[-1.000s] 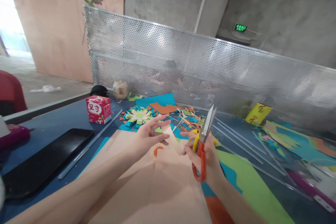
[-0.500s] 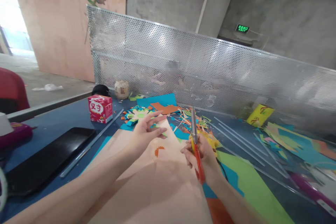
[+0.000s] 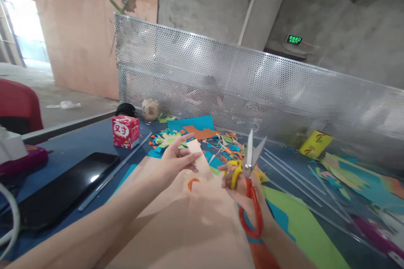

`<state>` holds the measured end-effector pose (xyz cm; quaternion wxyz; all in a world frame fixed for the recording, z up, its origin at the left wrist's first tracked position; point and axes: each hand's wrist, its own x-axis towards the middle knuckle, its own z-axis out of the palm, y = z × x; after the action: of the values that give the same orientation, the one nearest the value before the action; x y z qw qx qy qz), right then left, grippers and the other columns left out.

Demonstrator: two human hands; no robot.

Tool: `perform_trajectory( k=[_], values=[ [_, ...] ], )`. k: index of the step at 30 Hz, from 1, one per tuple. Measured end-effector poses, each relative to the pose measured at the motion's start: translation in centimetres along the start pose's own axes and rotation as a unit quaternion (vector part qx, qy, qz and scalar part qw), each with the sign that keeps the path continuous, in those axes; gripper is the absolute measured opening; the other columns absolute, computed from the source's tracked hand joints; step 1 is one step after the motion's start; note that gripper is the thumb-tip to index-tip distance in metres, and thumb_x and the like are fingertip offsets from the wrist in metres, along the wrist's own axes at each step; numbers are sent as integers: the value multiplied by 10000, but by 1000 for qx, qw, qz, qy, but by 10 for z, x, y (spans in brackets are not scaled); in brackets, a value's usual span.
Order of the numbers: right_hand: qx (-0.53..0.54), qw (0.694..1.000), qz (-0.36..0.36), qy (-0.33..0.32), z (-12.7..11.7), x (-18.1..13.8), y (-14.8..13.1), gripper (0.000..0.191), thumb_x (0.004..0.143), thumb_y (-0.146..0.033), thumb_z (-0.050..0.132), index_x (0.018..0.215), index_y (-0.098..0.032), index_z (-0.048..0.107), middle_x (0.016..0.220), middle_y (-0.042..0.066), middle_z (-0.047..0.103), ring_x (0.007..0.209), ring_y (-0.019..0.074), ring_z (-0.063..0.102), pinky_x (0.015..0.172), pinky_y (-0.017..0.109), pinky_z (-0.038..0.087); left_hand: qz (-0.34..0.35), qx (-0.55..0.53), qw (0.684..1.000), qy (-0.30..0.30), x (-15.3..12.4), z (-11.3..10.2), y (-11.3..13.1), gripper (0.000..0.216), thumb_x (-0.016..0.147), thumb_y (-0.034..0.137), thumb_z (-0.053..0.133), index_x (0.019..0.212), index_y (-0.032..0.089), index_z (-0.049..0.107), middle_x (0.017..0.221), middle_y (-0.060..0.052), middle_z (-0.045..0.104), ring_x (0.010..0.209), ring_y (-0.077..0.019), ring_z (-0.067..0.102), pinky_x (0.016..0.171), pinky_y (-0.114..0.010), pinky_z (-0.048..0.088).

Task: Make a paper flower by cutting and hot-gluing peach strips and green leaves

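My left hand (image 3: 176, 159) pinches the upper edge of a large peach paper sheet (image 3: 195, 222), with the other fingers spread. A small orange cut shape (image 3: 192, 182) shows on the sheet just below that hand. My right hand (image 3: 243, 187) grips scissors (image 3: 251, 185) with one yellow and one red handle. Their steel blades point up and stand slightly apart, to the right of the sheet's lifted corner.
On the blue table lie a red carton (image 3: 125, 131), a black tablet (image 3: 67, 187), a paper flower (image 3: 167, 138) among colourful scraps, clear rods (image 3: 293, 176), green and blue sheets (image 3: 296, 218) and a yellow pack (image 3: 314, 143). A perforated metal screen (image 3: 252, 88) stands behind, with people dimly visible beyond it.
The scissors swung from tilted right to upright, and their blades have parted again. My right hand turned, showing the red handle low. The left hand kept its pinch on the sheet.
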<state>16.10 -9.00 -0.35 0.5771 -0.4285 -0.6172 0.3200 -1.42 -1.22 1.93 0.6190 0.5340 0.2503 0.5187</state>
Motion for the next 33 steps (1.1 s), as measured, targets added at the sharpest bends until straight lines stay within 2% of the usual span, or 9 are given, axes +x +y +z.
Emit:
perform_trajectory(
  k=[3,7,11,17,20,22,24,28,33],
  values=[
    [-31,999,17,13,-5,4,1,190,733,-241,550,881,-215,433,773,-3,520,588,104,508,597,271,454,-24,31,999,-25,0,-1,-4,405,645,263,676,995,124,528,634,-8,628,520,-111,589,505,-235,508],
    [-33,998,58,-13,3,4,0,272,677,-302,615,828,-214,406,780,-9,509,513,82,483,486,239,453,-23,40,999,-7,0,0,-10,235,642,302,673,725,129,538,602,17,600,515,-94,581,549,-245,525],
    [-39,994,96,27,15,3,1,334,582,-287,675,729,-215,383,692,-44,478,503,87,508,472,236,463,-43,53,998,-8,-2,4,-8,245,637,322,666,658,114,539,596,5,586,510,-107,583,549,-263,520],
    [-34,993,88,75,5,8,6,279,642,-295,626,743,-214,379,584,-78,466,407,69,470,386,199,392,-27,80,996,6,-2,1,0,184,634,273,658,614,138,534,552,35,537,528,-87,547,482,-193,445],
    [-33,987,68,138,-4,11,4,282,644,-297,630,747,-216,380,561,-86,449,380,65,439,359,192,354,-45,125,987,-89,-1,-3,-3,160,648,257,633,608,132,542,606,0,596,584,-98,563,540,-199,437],
    [-27,985,51,164,-8,12,3,274,642,-286,634,747,-216,392,576,-81,446,393,67,443,363,194,350,-61,193,963,-178,-2,-4,-6,135,649,244,619,630,123,563,608,-21,612,571,-108,561,533,-207,420],
    [-21,986,27,165,-10,12,3,257,644,-258,630,765,-218,407,608,-73,458,418,72,458,380,197,357,-43,272,932,-237,-4,-4,-9,107,647,220,608,638,115,588,623,-28,611,567,-104,545,519,-198,395],
    [-58,988,-10,144,-8,10,4,235,637,-227,609,783,-219,426,585,-72,459,422,77,449,392,203,364,30,363,893,-263,-7,-3,-10,154,701,261,562,709,133,646,711,-28,628,579,-80,498,500,-171,346],
    [-85,989,-22,116,0,8,1,212,642,-248,591,757,-215,416,583,-63,472,485,85,475,456,208,416,35,355,893,-276,-6,-3,-9,170,688,292,586,699,142,664,644,-23,626,523,-75,462,460,-173,322]
  ],
)
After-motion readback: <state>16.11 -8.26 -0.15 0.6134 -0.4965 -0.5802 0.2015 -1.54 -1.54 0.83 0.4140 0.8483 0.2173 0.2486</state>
